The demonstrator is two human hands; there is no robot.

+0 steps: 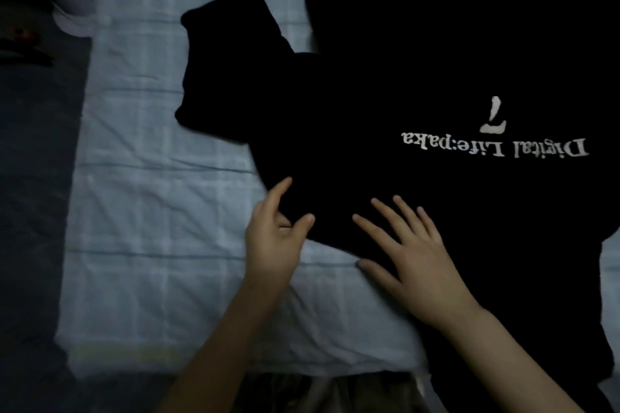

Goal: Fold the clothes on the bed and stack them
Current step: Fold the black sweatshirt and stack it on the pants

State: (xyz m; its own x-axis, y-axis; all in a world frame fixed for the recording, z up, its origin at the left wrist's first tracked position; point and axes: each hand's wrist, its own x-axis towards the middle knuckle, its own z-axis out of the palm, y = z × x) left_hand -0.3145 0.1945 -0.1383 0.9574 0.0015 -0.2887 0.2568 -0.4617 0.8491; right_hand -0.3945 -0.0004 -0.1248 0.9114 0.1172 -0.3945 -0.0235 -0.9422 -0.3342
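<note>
Fingers (392,223) of your right hand (414,265) lie spread flat on the black shirt (385,131), laid on the bed sheet (151,194); your left hand (273,236) pinches its near edge. Anchor with the palm, draw the edge taut, then fold the sleeve (228,54) inward.

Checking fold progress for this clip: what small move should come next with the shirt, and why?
Probably fold the sleeve inward over the shirt: it sticks out sideways, while the right hand lies flat on the shirt and the left hand is at its edge.
</note>
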